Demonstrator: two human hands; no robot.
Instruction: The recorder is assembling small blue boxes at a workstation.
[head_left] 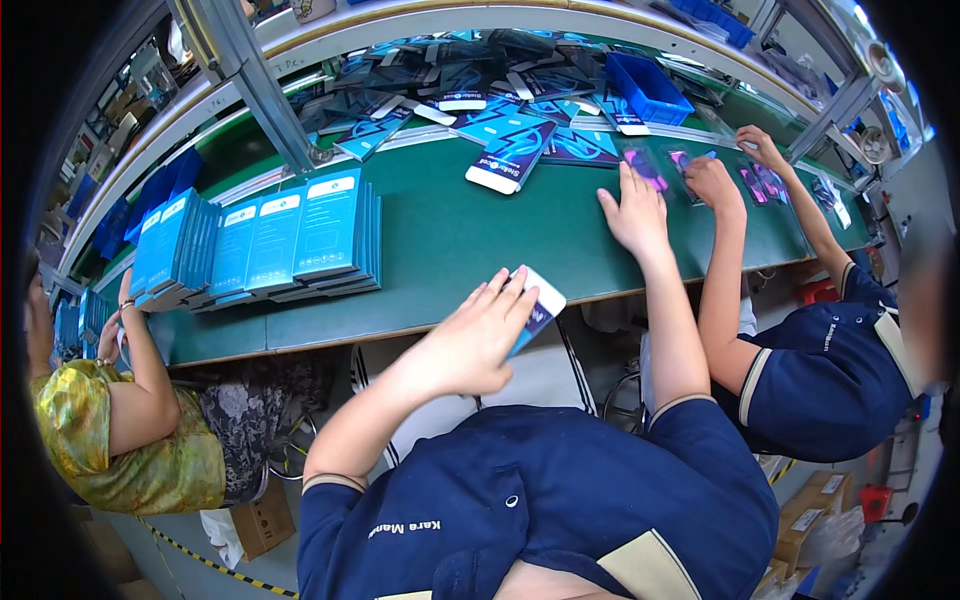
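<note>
Left hand [472, 335] has a flat box [542, 312] gripped at the table's [430, 225] near edge, fingers spread across it, probably to keep it steady. Blue boxes [328, 228] sit lined up on the table's left, likely to stay tidy. Right hand [638, 214] is open, palm down on the table's right, fingers at a pink packet [652, 172]; can't tell if they're pressing. Loose boxes [511, 152] heap at the table's far side, I guess for easy reach.
</note>
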